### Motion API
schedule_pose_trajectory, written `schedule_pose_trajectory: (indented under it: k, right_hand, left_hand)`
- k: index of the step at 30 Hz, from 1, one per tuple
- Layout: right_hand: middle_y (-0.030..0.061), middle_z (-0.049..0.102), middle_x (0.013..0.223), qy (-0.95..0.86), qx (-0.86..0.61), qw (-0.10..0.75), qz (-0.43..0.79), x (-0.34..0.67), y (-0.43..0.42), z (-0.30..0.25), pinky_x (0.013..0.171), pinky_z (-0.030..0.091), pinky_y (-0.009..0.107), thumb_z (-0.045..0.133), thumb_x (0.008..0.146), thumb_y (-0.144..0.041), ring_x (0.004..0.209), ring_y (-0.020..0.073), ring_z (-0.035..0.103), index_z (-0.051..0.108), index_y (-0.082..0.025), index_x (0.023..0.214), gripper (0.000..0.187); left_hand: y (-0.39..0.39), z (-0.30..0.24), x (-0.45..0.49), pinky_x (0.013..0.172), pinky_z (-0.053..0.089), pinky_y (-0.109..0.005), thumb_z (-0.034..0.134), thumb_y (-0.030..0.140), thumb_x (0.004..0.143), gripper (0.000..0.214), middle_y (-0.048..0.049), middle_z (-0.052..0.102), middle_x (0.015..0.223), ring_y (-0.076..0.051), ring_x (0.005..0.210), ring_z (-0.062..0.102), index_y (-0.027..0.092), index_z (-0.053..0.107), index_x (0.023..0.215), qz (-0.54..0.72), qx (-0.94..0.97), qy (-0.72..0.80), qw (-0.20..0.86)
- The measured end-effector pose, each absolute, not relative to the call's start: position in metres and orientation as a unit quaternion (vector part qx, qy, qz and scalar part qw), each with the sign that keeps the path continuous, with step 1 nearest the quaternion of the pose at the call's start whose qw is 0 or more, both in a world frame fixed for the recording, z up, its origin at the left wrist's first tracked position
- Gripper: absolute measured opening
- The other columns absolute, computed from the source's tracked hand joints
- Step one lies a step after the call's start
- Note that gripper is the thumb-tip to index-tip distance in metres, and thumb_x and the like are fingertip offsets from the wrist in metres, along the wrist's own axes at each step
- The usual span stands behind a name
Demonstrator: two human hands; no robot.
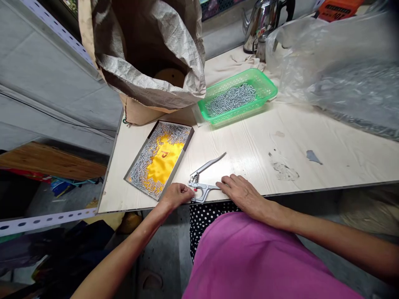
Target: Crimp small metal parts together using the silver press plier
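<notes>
A pair of grey hand pliers point(203, 190) with a spring and a red tip between its jaws lies at the table's front edge, its handles spread apart. My left hand point(178, 194) is pinched closed beside the jaws; whatever its fingertips hold is too small to make out. With its fingers curled over the end of the lower handle, my right hand point(241, 192) grips the pliers. Left of them sits a shallow tray point(178, 169) of small silvery metal pieces, its yellow bottom partly showing.
Behind the tray stands a large open paper sack point(140, 110). A green plastic basket point(238, 116) holds more silvery pieces. Farther back are a metal kettle point(260, 25) and an orange box point(338, 9). A clear plastic bag point(339, 62) covers the table's right rear.
</notes>
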State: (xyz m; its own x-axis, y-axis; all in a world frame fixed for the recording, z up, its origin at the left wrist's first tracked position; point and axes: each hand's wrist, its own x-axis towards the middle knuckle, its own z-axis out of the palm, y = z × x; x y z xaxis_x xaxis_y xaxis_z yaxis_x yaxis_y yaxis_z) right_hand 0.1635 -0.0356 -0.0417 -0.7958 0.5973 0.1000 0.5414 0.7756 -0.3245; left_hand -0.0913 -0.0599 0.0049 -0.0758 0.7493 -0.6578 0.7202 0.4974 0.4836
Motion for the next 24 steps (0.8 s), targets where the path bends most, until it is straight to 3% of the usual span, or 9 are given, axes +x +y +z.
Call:
schedule_pose_trajectory:
  k: [5,13,21,24]
  right_hand:
    - [0.0112,0.060,0.106,-0.935,-0.308,0.106,0.140,0.164,-0.035,-0.041,0.077,0.039,0.036,0.043,0.090,-0.003,0.090,0.0238,0.049,0.057,-0.015,0.116,0.032]
    - [0.0108,0.060,0.105,-0.929,-0.313,0.124,0.152,0.164,-0.035,-0.043,0.076,0.041,0.035,0.045,0.089,-0.003,0.090,0.0235,0.050,0.057,-0.017,0.118,0.034]
    - [0.0115,0.060,0.106,-0.926,-0.320,0.103,0.172,0.163,-0.037,-0.042,0.078,0.043,0.037,0.045,0.090,-0.003,0.091,0.0239,0.052,0.057,-0.016,0.119,0.034]
    - [0.0126,0.059,0.113,-0.919,-0.311,0.121,0.209,0.166,-0.030,-0.037,0.082,0.046,0.039,0.053,0.091,-0.013,0.098,0.0247,0.053,0.054,-0.017,0.124,0.033]
  left_hand:
    - [-0.048,0.009,-0.093,0.050,0.025,-0.023,0.062,0.048,0.067,0.035,0.0039,0.046,0.050,-0.010,0.052,0.039,0.014,0.063,0.058,-0.040,0.541,0.715,0.441]
    - [-0.036,0.002,-0.090,0.050,0.026,-0.023,0.064,0.035,0.062,0.022,0.0046,0.046,0.044,-0.010,0.050,0.042,0.015,0.062,0.052,-0.086,0.545,0.709,0.439]
    - [-0.042,-0.005,-0.098,0.045,0.028,-0.023,0.067,0.049,0.059,0.033,0.0053,0.047,0.045,-0.009,0.044,0.038,0.016,0.061,0.058,-0.045,0.451,0.694,0.559]
    - [-0.047,-0.005,-0.097,0.045,0.032,-0.022,0.069,0.053,0.058,0.038,0.0047,0.049,0.047,-0.008,0.044,0.040,0.015,0.060,0.059,-0.019,0.428,0.704,0.567]
